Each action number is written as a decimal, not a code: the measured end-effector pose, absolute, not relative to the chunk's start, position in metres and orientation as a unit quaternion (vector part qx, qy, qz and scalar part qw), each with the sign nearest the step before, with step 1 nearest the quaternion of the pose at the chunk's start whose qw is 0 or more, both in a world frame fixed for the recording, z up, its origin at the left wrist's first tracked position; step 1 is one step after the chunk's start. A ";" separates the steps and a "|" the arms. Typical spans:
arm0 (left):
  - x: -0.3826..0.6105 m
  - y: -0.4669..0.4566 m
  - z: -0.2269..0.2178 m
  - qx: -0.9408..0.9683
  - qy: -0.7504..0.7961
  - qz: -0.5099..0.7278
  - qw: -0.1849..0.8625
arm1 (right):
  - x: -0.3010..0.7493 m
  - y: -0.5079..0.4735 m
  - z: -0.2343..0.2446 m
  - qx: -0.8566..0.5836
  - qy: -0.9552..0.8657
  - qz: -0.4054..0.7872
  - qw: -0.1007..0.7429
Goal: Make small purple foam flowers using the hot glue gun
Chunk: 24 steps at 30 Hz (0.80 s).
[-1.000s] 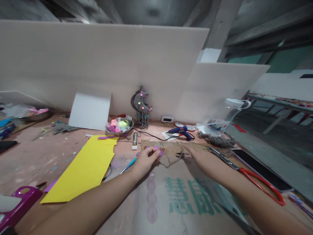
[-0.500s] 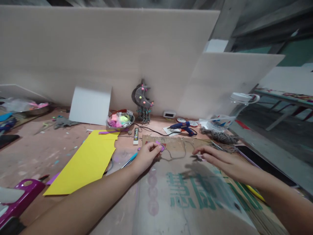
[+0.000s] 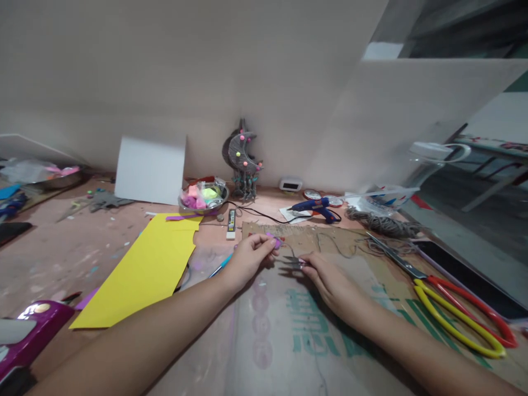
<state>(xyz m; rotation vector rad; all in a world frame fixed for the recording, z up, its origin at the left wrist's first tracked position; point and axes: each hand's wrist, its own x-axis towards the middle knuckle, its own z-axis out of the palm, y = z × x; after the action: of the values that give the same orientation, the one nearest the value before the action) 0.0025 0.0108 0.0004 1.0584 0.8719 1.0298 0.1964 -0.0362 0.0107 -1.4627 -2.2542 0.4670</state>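
Note:
My left hand (image 3: pixel 253 258) is closed in a pinch on a small purple piece (image 3: pixel 274 240) near the cardboard's far part. Its exact shape is partly hidden by my fingers. A thin grey yarn (image 3: pixel 287 247) trails from it toward the right. My right hand (image 3: pixel 328 278) is closed around small thread snips (image 3: pixel 293 264), whose two metal blades stand apart and point left at the yarn just beside my left fingertips. Whether the blades touch the yarn, I cannot tell. Beneath both hands lies cardboard (image 3: pixel 305 234) with a clear plastic sheet and green printed characters.
Large red-and-yellow scissors (image 3: pixel 412 270) and a phone (image 3: pixel 466 272) lie at right. Behind are a blue glue gun (image 3: pixel 315 206), grey yarn bundle (image 3: pixel 383 223), bowl of clay (image 3: pixel 204 198) and moon ornament (image 3: pixel 242 154). Yellow paper (image 3: pixel 140 269) is left, beside a purple tool (image 3: pixel 41 335).
My right hand has moved left, bringing the snips close to the yarn by my left hand. The left hand keeps its pinch. The view has tilted, and the large scissors now show fully.

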 end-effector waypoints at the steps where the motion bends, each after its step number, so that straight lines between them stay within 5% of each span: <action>1: 0.003 0.011 0.000 0.470 0.384 0.452 0.654 | 0.200 -0.034 0.008 -0.537 -0.802 0.155 0.210; 24: -0.001 0.009 -0.009 0.576 0.370 0.383 0.620 | 0.203 -0.031 0.006 -0.494 -0.840 0.018 0.223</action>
<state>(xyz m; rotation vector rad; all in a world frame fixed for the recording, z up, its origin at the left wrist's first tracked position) -0.0007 0.0089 -0.0089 1.3241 0.8516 0.8802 0.2026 -0.0310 0.0064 -1.3627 -2.3197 0.0489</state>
